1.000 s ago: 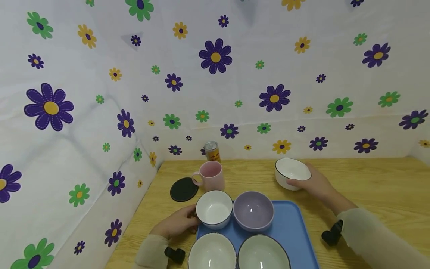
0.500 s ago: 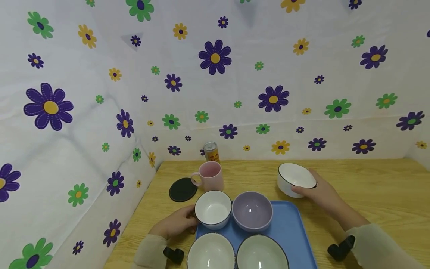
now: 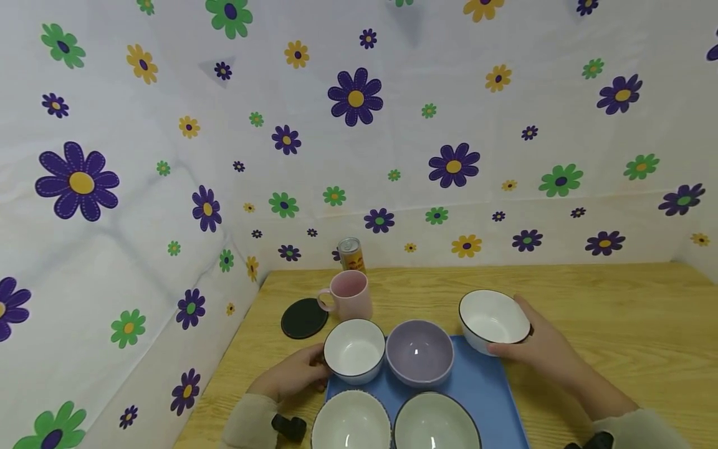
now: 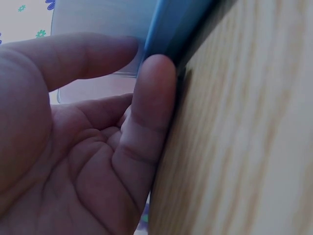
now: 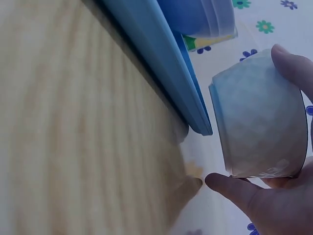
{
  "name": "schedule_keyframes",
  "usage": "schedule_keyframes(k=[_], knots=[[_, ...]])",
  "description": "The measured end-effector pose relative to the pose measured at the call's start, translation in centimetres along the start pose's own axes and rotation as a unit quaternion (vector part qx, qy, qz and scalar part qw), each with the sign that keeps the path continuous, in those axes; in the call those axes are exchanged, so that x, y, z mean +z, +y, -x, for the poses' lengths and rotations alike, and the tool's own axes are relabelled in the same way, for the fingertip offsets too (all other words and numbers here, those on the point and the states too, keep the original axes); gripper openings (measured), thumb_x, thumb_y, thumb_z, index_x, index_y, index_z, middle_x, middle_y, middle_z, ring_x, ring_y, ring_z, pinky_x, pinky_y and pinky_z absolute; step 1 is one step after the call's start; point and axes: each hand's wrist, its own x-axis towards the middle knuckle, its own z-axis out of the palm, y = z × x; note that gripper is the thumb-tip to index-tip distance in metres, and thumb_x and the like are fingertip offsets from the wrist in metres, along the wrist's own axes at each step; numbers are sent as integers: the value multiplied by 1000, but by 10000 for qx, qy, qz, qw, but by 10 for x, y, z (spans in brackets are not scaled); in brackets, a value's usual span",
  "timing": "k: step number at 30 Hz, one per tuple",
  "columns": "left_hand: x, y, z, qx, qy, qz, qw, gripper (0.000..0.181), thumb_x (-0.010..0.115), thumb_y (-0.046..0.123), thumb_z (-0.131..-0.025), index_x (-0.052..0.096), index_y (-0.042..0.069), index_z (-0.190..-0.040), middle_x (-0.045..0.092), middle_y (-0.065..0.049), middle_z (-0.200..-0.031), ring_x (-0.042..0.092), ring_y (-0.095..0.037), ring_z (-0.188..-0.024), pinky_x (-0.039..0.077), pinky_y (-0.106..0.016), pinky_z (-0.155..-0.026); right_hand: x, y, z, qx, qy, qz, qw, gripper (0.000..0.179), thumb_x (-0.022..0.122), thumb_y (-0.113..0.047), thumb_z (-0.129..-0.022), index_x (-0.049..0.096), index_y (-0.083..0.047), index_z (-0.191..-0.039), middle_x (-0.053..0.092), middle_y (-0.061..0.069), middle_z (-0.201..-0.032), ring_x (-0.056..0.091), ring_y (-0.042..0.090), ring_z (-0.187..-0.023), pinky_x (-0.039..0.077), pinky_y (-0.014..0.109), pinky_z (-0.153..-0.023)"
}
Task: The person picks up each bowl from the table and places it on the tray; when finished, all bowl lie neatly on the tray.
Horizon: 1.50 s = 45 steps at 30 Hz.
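My right hand (image 3: 552, 352) grips a white bowl (image 3: 488, 318) with a dark rim, thumb toward its near side. The bowl hangs above the far right corner of a blue tray (image 3: 493, 399); its faceted outer wall (image 5: 259, 117) shows in the right wrist view, apart from the tray. At the tray's left edge, my left hand (image 3: 294, 374) has thumb and finger about the rim, beside another white bowl (image 3: 354, 349). A purple bowl (image 3: 421, 352) stands right of that one. Nearer me are two pale bowls, one speckle-rimmed (image 3: 351, 424), one dark-rimmed (image 3: 437, 424).
Behind the tray stand a pink mug (image 3: 352, 296) and a drink can (image 3: 351, 254). A round black coaster (image 3: 305, 318) lies left of the mug on the wooden table (image 3: 617, 318). Flower-patterned cloth (image 3: 409, 137) closes off the back and left side.
My right hand has brought the white bowl nearer to me, from behind the tray to above its far right corner. The left hand keeps its place at the tray's left edge.
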Motion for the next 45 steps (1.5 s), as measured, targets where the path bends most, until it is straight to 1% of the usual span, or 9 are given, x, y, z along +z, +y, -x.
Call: schedule_keyframes(k=[6,20,22,24,27,32,36,39,45], knots=[[2,0,1,-36,33,39,10000,53,65,18,-96,48,2,-144,62,-8,-109,62,-20,-89,56,-35,-78,4,-2,16,7,-35,248,9997,127,88,-41,-75,4,4,-159,22,36,-157,27,57,-140,30,72,-105],[3,2,1,51,44,61,10000,49,62,17,-98,48,1,-142,61,-8,-107,62,-20,-88,55,-34,-78,1,2,43,-179,-153,156,9996,121,89,-36,-76,9,-1,-160,24,32,-158,31,52,-140,34,68,-103],[3,2,1,65,38,54,10000,48,62,17,-98,48,1,-141,61,-8,-107,62,-20,-87,55,-34,-77,1,4,48,-162,-147,231,9995,121,89,-36,-76,10,-2,-161,25,31,-158,35,50,-138,42,49,-104],[3,3,1,89,39,35,9999,48,62,16,-98,48,1,-141,61,-8,-106,62,-20,-87,55,-34,-77,1,6,53,-206,-144,228,9994,120,89,-35,-75,12,-2,-160,26,30,-157,38,47,-136,46,30,-97],[3,4,1,115,27,24,9999,48,63,17,-97,49,0,-141,61,-8,-106,62,-19,-87,55,-34,-77,1,10,60,-281,-179,225,9992,119,90,-33,-74,14,-2,-160,27,30,-157,40,46,-135,39,8,-85],[1,3,1,105,31,1,9999,47,63,18,-97,50,0,-139,62,-8,-105,62,-20,-88,55,-34,-77,4,12,69,-476,-318,198,9982,118,91,-29,-73,17,0,-159,34,32,-153,50,39,-125,46,13,-83],[0,1,0,103,10,6,9999,46,63,17,-97,50,0,-139,62,-8,-106,62,-20,-88,56,-34,-77,6,8,70,-227,-618,-114,9978,118,91,-26,-73,15,0,-160,32,34,-152,52,38,-122,52,19,-81],[0,0,1,120,-5,-58,9999,44,62,16,-98,50,0,-138,62,-8,-106,62,-20,-88,55,-33,-77,7,4,69,259,-841,-175,9960,120,91,-33,-73,13,-5,-161,29,32,-155,52,36,-122,54,26,-83],[0,1,2,71,9,-83,9999,44,62,18,-98,51,1,-137,61,-8,-105,61,-20,-88,55,-33,-77,13,1,70,327,-978,-304,9942,119,90,-35,-75,13,-4,-161,26,31,-158,52,35,-123,56,29,-86]])
